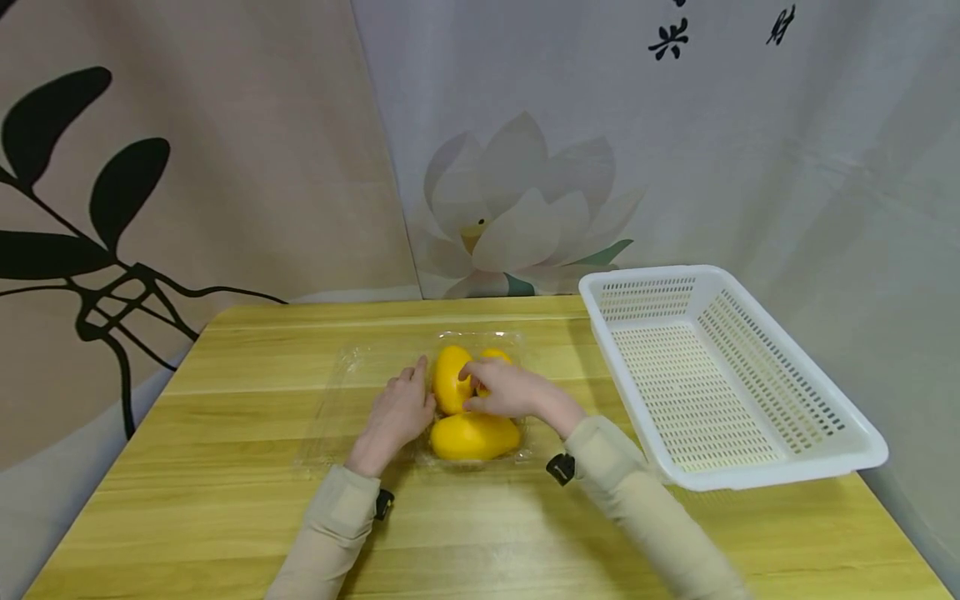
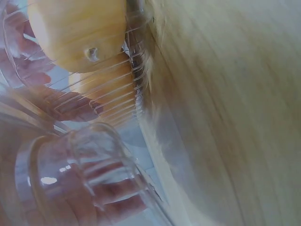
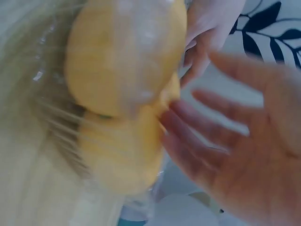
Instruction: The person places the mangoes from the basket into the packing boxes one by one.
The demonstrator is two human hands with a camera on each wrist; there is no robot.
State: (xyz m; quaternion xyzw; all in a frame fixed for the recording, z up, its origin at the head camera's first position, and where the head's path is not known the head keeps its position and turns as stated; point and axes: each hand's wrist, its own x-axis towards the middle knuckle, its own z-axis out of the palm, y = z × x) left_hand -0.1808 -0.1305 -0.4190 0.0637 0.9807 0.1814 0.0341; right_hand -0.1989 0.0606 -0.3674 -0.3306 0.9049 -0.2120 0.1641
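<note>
Three yellow mangoes lie in a clear plastic clamshell box (image 1: 517, 340) in the head view. One mango (image 1: 475, 437) lies crosswise at the front; a second mango (image 1: 448, 379) is behind it on the left. The third mango (image 1: 497, 355) is partly hidden by my right hand (image 1: 513, 392), which is over the box with fingers loosely spread and grips nothing. My left hand (image 1: 400, 410) rests along the box's left side, fingers mostly straight. To its left lies the transparent lid (image 1: 337, 408), folded out. Left fingers (image 2: 117, 202) show through clear plastic in the left wrist view.
A white perforated basket (image 1: 765, 475) stands at the right of the wooden table (image 1: 225, 500). Behind the table hangs a printed cloth (image 1: 300, 150) with leaves and a lotus.
</note>
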